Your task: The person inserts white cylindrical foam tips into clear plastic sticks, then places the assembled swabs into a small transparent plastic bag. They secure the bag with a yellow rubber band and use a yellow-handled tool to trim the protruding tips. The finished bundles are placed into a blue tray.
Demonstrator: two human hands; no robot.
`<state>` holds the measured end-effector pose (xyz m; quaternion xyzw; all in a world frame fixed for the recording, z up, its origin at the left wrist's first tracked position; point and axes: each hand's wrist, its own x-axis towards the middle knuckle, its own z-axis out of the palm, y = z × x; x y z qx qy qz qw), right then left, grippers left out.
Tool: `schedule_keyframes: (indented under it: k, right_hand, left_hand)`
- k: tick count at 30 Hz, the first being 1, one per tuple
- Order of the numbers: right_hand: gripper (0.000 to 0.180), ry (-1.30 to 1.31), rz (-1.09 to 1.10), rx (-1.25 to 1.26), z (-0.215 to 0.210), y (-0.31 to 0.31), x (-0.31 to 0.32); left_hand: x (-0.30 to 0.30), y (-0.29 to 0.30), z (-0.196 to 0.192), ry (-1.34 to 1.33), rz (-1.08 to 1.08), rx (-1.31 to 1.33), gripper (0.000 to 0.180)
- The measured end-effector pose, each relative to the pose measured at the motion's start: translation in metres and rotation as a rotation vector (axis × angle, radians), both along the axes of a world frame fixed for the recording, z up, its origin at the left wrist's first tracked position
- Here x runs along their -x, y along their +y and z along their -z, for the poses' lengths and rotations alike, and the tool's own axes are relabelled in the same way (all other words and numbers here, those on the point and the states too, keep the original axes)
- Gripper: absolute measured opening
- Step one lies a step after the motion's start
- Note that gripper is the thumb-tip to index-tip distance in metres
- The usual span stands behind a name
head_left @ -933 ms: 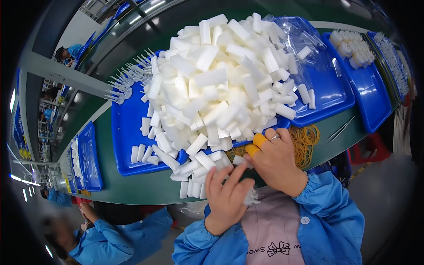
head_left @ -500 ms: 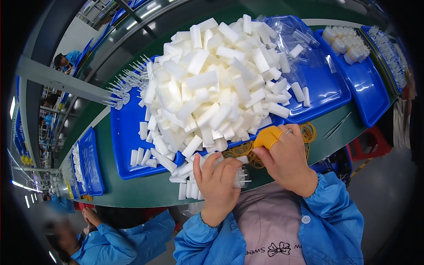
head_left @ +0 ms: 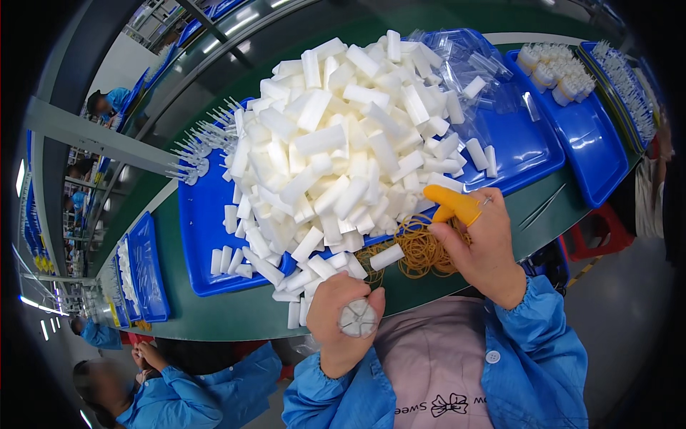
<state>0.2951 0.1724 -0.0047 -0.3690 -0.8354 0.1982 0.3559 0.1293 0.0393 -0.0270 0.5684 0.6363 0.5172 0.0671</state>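
My left hand (head_left: 334,325), near the table's front edge, is wrapped round a bundle of white wedge-shaped pieces (head_left: 359,318). Its round, segmented end faces up; the rest is hidden in the palm. To the right, my right hand (head_left: 489,247) is open, fingers apart and nothing seen between them. Yellow finger cots (head_left: 457,205) cover two of its fingers. Below those fingers lies a tangled heap of tan rubber bands (head_left: 421,247), with one white foam piece (head_left: 387,257) lying at its left edge. Beyond both hands rises a large pile of white foam pieces (head_left: 336,143).
The pile sits on a blue tray (head_left: 204,243). Spiky clear plastic parts (head_left: 196,154) stand at its left; clear plastic sleeves (head_left: 471,57) lie behind right. Tweezers (head_left: 542,207) rest on the green table. Another blue tray (head_left: 597,154) holds bundled parts. A co-worker (head_left: 164,390) sits at lower left.
My left hand has turned, bringing the bundle's round end up into view. My right hand has moved slightly right, and its fingers have spread over the rubber bands.
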Motion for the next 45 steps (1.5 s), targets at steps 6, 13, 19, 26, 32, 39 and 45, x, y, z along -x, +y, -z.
schedule_keyframes:
  k: [6,13,19,26,32,39,45]
  right_hand:
    - [0.034,0.014,0.075,-0.050,-0.003,0.007,-0.012]
    - [0.034,0.004,0.021,-0.036,-0.028,-0.007,-0.016]
    - [0.032,0.022,-0.127,-0.121,-0.034,-0.029,-0.016]
    - [0.043,0.957,-0.429,1.274,-0.043,-0.028,-0.031]
    - [0.055,0.579,-0.590,1.256,-0.047,-0.005,-0.017]
    - [0.041,-0.177,-0.913,-0.151,-0.056,-0.039,-0.032]
    - [0.032,-0.455,-0.343,-0.022,-0.058,-0.026,-0.056]
  left_hand:
    - [-0.002,-0.007,-0.005,-0.333,0.105,-0.085,0.035]
    - [-0.016,-0.009,-0.018,-0.666,0.256,0.210,0.064]
    - [-0.030,0.015,-0.019,-0.933,0.551,0.368,0.082]
    - [-0.020,0.013,-0.017,-1.662,0.982,0.371,0.091]
    - [-0.037,0.018,-0.007,-0.399,0.647,0.611,0.077]
    - [-0.021,0.032,-0.016,-1.339,0.756,0.674,0.077]
    - [-0.016,0.023,-0.014,-1.622,0.768,0.308,0.042]
